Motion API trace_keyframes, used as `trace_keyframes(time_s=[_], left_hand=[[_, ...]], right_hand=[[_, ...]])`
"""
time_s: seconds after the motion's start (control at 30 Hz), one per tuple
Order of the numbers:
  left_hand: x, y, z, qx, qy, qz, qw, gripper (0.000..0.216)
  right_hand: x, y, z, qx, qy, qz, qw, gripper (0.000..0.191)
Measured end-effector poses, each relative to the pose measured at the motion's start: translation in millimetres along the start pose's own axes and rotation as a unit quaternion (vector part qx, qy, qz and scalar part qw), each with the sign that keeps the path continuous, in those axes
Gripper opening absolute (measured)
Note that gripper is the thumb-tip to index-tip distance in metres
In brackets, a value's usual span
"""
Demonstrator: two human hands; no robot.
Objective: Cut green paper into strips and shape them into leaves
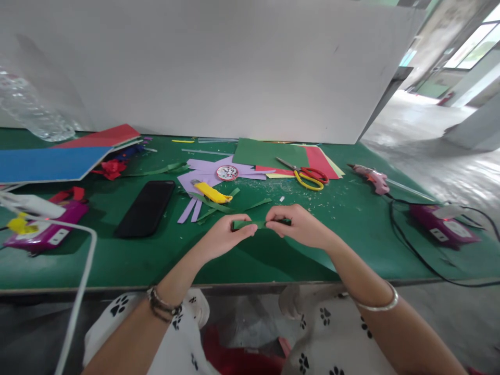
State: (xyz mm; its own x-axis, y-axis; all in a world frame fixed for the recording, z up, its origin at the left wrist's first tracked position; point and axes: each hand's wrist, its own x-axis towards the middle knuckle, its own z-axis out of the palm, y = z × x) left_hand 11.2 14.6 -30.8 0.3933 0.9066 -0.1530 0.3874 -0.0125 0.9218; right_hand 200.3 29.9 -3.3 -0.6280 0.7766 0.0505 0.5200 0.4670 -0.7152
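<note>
Both hands pinch one green paper strip [259, 225] above the near part of the green table. My left hand [225, 235] is closed on its left part, thumb and fingers pressed together. Fingertips of my right hand [294, 223] grip the strip further right, and part of it is hidden behind them. Just beyond my hands lie cut green strips [261, 203] and a yellow utility knife [213, 192]. The knife rests on purple paper pieces [205, 169], where a small round speckled piece [227, 173] also sits.
Scissors [308, 176] lie on stacked coloured paper [269, 153]. A pink glue gun [373, 179] and purple power strip [445, 224] with cables are right. Leftward are a black phone [146, 208], another power strip [52, 224], blue board [47, 164] and plastic bottle [35, 107]. A white panel [211, 67] stands behind.
</note>
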Motion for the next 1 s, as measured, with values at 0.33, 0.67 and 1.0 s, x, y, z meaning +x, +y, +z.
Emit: trace_keyframes(time_s=[0.33,0.67,1.0], left_hand=[[-2.2,-5.9,1.1,0.007,-0.031,0.016,0.999,0.039],[-3.3,-2.4,3.2,-0.022,-0.043,0.023,0.999,0.042],[-3.0,-1.5,6.6,-0.047,-0.049,0.042,0.997,0.040]], right_hand=[[0.5,3.6,3.9,-0.015,0.005,-0.019,1.000,0.014],[0.1,1.7,4.2,-0.022,0.002,-0.012,1.000,0.014],[0.8,0.9,6.6,-0.028,0.001,-0.016,0.999,0.015]])
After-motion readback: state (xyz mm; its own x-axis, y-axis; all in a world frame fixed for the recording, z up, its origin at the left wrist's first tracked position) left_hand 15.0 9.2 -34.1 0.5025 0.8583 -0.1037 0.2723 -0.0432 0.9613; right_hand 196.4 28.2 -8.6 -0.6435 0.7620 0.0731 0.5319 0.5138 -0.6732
